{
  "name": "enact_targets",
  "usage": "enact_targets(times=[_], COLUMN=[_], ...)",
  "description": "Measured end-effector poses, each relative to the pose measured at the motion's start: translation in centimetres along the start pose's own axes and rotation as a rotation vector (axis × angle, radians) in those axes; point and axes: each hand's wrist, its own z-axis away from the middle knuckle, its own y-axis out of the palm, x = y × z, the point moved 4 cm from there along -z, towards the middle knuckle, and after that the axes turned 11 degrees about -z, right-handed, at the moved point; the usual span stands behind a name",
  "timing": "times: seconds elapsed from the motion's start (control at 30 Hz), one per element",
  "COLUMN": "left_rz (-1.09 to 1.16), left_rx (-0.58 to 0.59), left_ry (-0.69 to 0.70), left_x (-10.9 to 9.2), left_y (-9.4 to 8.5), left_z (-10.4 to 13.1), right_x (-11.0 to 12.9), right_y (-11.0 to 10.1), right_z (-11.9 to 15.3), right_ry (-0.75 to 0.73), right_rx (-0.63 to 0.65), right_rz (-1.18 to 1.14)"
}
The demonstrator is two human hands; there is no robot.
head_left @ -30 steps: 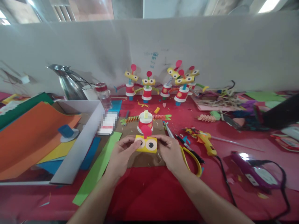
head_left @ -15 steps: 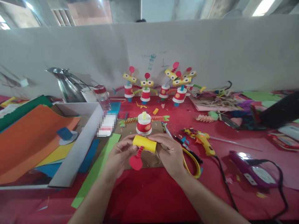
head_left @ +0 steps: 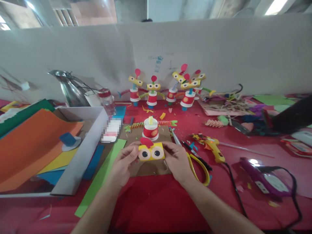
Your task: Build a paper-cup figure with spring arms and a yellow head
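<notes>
Between my two hands is a yellow paper tube (head_left: 151,157) with two round paper eyes facing me and a red paper piece standing up behind it. My left hand (head_left: 125,162) pinches its left end. At the right end, the fingers of my right hand (head_left: 178,161) are closed on the tube. Just beyond it stands a red and white paper cup (head_left: 150,129), upside down, with folded paper arms out to both sides and a small yellow tab on top. The cup rests on a piece of brown cardboard (head_left: 148,170).
Right of my hands lie yellow-handled scissors (head_left: 206,177), a black pen (head_left: 198,156), a yellow glue gun (head_left: 214,148) and a purple corded device (head_left: 264,178). A white box (head_left: 80,156) with coloured paper sits left. Several finished cup figures (head_left: 153,97) line the wall, near a metal jug (head_left: 70,89).
The yellow tube has been turned over in my hands: its eyes now face me, and the red piece that hung down now points up and away.
</notes>
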Motion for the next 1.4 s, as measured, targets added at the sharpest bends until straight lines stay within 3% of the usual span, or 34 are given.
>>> enact_targets(times=[0.17,0.27,0.37,0.6,0.8,0.9,1.0,1.1,1.23,1.4], left_rz=[-0.017,-0.150,-0.228,-0.114,-0.006,-0.034,-0.097,-0.178,-0.166,-0.170], left_rx=[0.073,0.098,0.049,-0.084,-0.083,-0.121,-0.132,-0.093,-0.083,0.018], left_ry=[0.101,0.154,0.146,0.086,0.001,0.024,0.068,0.110,0.151,0.130], left_x=[-0.7,-1.0,-0.8,-0.2,0.2,0.1,-0.1,-0.4,-0.8,-0.5], left_y=[0.3,0.6,0.7,-0.1,-0.2,-0.3,-0.3,0.0,0.3,0.6], left_z=[0.1,0.1,-0.1,-0.6,-0.8,-0.8,-0.7,-0.3,0.0,-0.2], right_x=[-1.6,-1.8,-1.7,-1.5,-1.2,-0.6,0.3,0.5,0.0,-0.2], right_y=[0.3,0.3,0.3,0.5,0.6,0.2,0.3,0.7,0.8,0.8], right_z=[-0.1,-0.1,-0.2,-0.2,-0.2,-0.2,-0.1,0.1,0.0,0.1], right_ry=[0.250,0.306,0.316,0.334,0.318,0.223,0.079,0.040,0.053,0.040], right_rx=[-0.059,-0.093,-0.070,0.008,-0.008,-0.055,0.026,0.140,0.137,0.156], right_rz=[-0.252,-0.283,-0.281,-0.281,-0.272,-0.241,-0.199,-0.176,-0.214,-0.173])
